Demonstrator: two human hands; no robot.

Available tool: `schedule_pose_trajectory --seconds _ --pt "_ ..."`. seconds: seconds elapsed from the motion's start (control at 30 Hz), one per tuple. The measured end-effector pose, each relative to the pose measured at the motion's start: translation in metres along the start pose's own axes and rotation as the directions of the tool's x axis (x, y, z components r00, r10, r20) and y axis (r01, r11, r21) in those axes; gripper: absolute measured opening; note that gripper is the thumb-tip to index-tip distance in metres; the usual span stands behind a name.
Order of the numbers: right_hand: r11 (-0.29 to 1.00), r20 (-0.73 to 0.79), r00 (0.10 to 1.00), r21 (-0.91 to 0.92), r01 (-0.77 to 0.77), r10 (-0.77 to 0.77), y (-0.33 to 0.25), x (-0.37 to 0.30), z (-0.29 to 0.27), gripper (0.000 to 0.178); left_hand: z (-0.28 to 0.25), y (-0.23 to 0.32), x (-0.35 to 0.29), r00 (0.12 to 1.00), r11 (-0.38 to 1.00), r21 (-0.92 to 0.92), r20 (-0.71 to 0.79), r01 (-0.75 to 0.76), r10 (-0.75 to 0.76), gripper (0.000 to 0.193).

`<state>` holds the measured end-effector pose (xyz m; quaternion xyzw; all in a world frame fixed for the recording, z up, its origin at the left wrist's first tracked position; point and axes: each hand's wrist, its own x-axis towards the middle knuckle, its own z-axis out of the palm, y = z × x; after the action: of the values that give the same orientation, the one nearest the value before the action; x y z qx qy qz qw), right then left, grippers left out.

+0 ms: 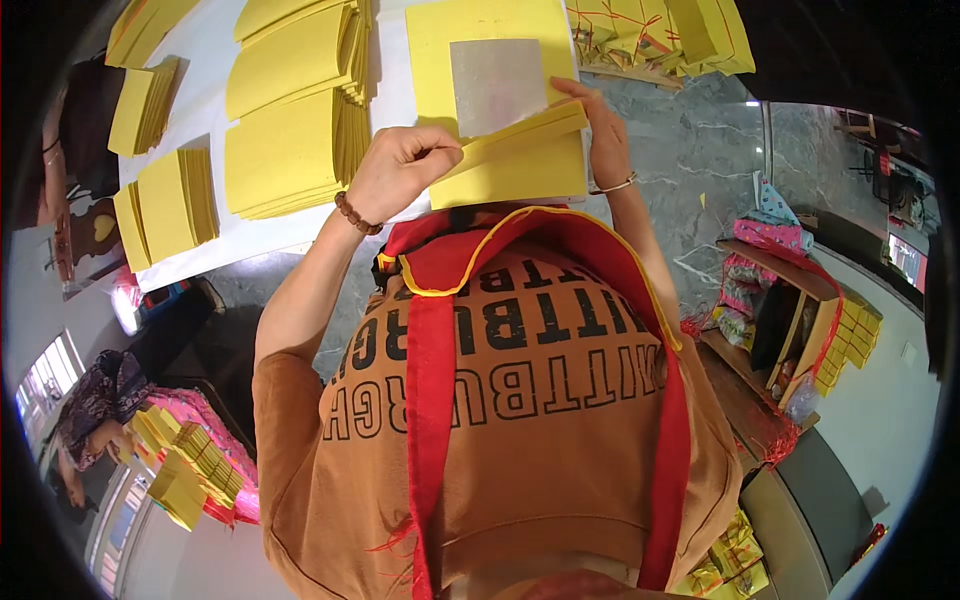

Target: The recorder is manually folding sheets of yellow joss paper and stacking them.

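A yellow paper sheet (545, 165) is lifted into a raised fold in front of me at the table's edge. My left hand (400, 172), with a beaded bracelet on its wrist, pinches the left end of the fold. At the right end, my right hand (608, 140) curves its fingers over the paper's edge; its thumb is hidden. Just beyond the fold, a silver-grey square (497, 85) lies on a larger yellow sheet (430, 60). Left of my left hand stand thick stacks of folded yellow paper (285, 165).
Smaller yellow stacks (165, 200) stand on the white-covered table (215, 90) at the left. Yellow paper with red strings (620, 35) lies at the far right. A wooden shelf (790, 270) with bundles stands on the right. At the lower left, another person's arm (100, 440) is near yellow bundles.
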<state>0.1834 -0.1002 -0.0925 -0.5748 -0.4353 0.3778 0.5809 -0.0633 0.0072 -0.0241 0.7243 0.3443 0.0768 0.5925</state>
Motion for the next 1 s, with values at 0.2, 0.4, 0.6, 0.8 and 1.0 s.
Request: schedule_pose_trajectory --seconds 0.2,0.4,0.6,0.8,1.0 --pt "0.999 0.031 0.999 -0.027 0.036 -0.036 0.005 0.001 -0.004 0.044 -0.002 0.003 0.000 1.000 1.000 -0.004 0.030 0.006 -0.006 0.014" --pt "0.999 0.040 0.999 -0.039 0.030 -0.029 0.004 0.002 -0.005 0.047 -0.004 0.005 0.000 0.999 1.000 0.007 0.051 0.018 -0.018 0.015" --pt "1.000 0.043 0.999 -0.004 0.030 -0.029 0.000 0.003 -0.005 0.044 -0.007 0.003 0.003 0.998 1.000 -0.020 0.064 0.023 -0.021 0.015" --pt "0.978 0.109 0.984 -0.134 0.159 -0.145 -0.002 -0.002 -0.005 0.020 -0.011 0.008 0.006 0.996 0.986 -0.145 0.048 0.077 -0.070 0.023" --pt "0.977 0.119 0.980 -0.123 0.174 -0.160 0.011 0.001 -0.012 0.031 -0.029 0.014 -0.001 0.948 0.971 -0.155 0.234 -0.184 0.217 0.043"
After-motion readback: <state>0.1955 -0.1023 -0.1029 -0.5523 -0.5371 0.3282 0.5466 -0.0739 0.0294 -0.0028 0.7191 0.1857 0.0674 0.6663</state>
